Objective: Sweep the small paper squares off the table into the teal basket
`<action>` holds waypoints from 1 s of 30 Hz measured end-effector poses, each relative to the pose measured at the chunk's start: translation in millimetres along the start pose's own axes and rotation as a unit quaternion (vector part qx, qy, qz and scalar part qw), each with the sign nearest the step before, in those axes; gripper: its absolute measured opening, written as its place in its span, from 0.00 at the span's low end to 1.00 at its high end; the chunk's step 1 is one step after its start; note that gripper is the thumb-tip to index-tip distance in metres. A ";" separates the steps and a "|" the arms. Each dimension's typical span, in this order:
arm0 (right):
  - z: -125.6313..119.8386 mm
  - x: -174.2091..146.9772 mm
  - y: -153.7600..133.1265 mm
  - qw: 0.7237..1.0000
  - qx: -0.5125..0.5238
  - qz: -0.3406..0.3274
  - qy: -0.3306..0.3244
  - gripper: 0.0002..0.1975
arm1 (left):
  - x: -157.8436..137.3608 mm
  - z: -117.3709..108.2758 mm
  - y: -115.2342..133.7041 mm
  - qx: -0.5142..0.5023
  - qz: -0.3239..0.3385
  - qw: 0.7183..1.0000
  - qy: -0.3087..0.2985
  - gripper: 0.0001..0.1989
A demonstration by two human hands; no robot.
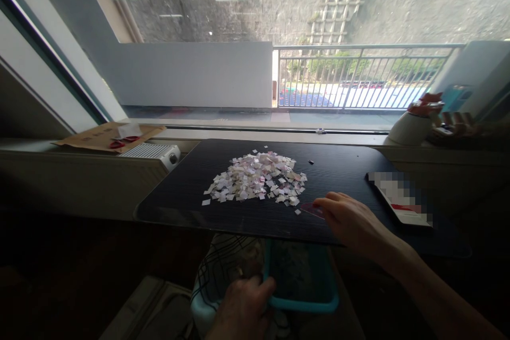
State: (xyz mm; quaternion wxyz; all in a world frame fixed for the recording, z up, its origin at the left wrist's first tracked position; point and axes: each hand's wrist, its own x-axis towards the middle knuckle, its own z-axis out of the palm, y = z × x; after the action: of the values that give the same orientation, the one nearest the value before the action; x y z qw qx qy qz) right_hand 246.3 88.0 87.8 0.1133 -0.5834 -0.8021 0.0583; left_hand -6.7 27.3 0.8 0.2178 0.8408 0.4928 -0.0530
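A loose heap of small pale paper squares [255, 178] lies on the black tabletop [171, 191]. My right hand [345, 218] is closed around a thin, see-through reddish piece [313, 209], whose edge points at the near right side of the heap; its exact kind is unclear. Below the table's front edge, my left hand [249, 300] grips the left rim of a turquoise plastic container [306, 305]. The container's inside is dark, and its far side is hidden under the tabletop.
On the table's right lies a phone-like device [414, 218] with a blurred screen. A tiny dark object [311, 161] sits behind the heap's right side. Along the sill are brown paper [87, 138] with red-handled scissors [123, 142], and a white pot [408, 126]. A white ribbed unit [153, 154] borders the table's left.
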 end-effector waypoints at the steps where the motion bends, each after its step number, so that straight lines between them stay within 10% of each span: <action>1: 1.3 -0.9 -2.9 1.000 0.003 0.006 0.001 0.16 | 0.4 -0.3 -0.2 -0.002 0.003 1.000 -0.007 0.13; 30: 4.1 21.1 -41.9 1.000 -0.010 0.013 -0.017 0.15 | 1.4 2.9 1.6 0.008 0.020 1.000 0.014 0.14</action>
State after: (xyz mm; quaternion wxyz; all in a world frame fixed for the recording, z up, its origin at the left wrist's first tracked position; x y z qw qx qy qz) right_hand 200.5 95.1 95.6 0.0930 -0.5939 -0.7967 0.0622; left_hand -4.3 26.5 -1.8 0.2051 0.8530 0.4782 -0.0410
